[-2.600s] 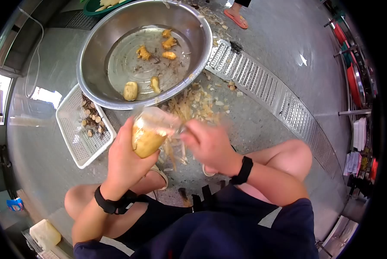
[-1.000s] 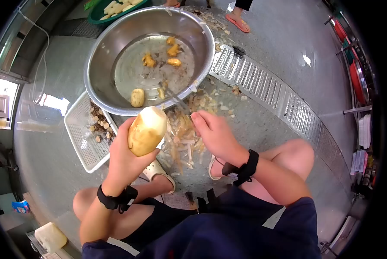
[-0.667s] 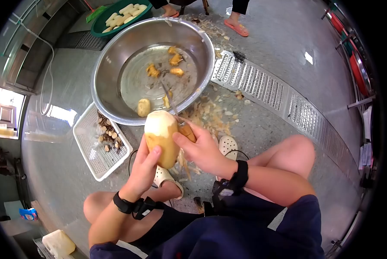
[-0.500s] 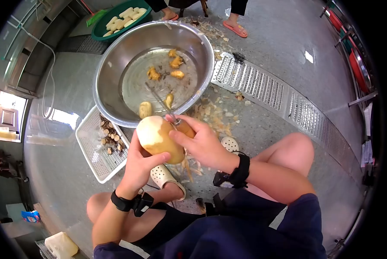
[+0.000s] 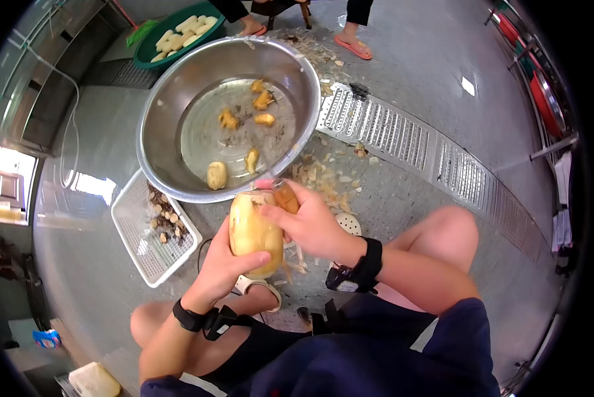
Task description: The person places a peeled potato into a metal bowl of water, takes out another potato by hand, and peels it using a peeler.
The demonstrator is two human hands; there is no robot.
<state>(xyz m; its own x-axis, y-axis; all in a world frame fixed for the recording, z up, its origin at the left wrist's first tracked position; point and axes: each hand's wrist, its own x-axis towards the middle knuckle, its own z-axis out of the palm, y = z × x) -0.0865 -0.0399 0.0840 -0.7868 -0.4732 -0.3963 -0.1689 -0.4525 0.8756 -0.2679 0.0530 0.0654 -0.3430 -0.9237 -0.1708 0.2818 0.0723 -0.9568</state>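
Note:
My left hand (image 5: 227, 261) is wrapped round a thick, pale yellow lotus root (image 5: 257, 231), held upright with one cut-looking end up. In my right hand (image 5: 317, 221) is a peeler with a wooden handle (image 5: 285, 197); its metal blade lies across the top of the root, partly hidden and blurred. The right thumb presses on the root's upper side. Just beyond both hands stands a large steel basin (image 5: 152, 142), holding several knobbly yellow pieces (image 5: 228, 119) and a short stubby root piece (image 5: 216, 175) in a little murky water.
A white plastic basket (image 5: 128, 221) with dark scraps and cut ends stands left of the basin. Peelings (image 5: 327, 175) litter the floor near a metal drain grate (image 5: 390, 129). Behind is a green tub (image 5: 141, 58) of peeled pale roots, near another person's sandalled feet (image 5: 353, 45).
The lotus root has been tipped more upright and turned, showing a different side. The peeler's blade has come back from pointing over the basin to lie at the root's top end.

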